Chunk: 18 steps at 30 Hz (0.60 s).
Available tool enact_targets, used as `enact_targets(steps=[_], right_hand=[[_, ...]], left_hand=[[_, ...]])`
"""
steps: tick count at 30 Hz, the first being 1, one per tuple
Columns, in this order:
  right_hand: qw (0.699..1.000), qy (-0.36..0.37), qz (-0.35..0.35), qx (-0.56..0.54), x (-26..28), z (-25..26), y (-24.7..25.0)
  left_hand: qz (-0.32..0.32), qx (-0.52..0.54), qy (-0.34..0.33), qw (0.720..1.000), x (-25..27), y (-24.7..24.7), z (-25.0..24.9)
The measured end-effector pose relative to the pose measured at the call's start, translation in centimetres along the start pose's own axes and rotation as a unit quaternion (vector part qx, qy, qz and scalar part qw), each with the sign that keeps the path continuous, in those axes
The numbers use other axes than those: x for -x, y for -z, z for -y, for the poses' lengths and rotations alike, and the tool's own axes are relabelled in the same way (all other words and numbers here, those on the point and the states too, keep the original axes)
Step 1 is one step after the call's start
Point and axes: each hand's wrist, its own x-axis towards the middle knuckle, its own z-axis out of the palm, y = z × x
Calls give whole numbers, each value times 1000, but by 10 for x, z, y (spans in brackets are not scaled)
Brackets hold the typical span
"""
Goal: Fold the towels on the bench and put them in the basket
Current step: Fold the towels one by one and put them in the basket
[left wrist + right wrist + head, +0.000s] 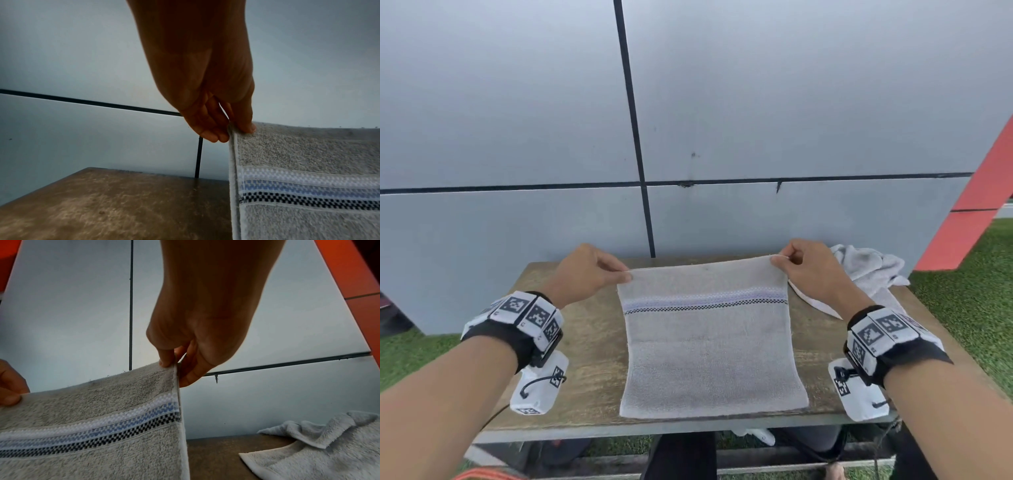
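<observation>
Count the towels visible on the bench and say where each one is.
2. The striped towel lies mid-bench, its far edge pinched up by the left hand and right hand. The crumpled towel sits at the far right. Others may be out of view.

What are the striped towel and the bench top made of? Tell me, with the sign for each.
Striped towel: likely cotton terry, matte, with a looped nubby pile and a flat woven stripe band. Bench top: seemingly wood or wood-look board, brown, streaky and worn with a dull sheen; which one is unclear.

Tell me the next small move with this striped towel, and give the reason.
Probably bring the raised far edge toward you and lay it on the near edge. Left hand and right hand each pinch a far corner of the striped towel, lifted, while its near half lies flat on the bench.
</observation>
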Motion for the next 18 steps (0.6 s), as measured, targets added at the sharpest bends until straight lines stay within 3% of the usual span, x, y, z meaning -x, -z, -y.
enact_targets(steps=[10, 14, 18], right_hand=[[1000, -14, 2, -3, 0, 17, 22], [999, 21, -46, 13, -17, 44, 43], [991, 59, -108, -62, -32, 70, 64]], left_hand=[[-22, 14, -22, 999, 1, 21, -25], [-48, 15, -52, 997, -12, 46, -52], [-121, 68, -87, 987, -18, 73, -81]])
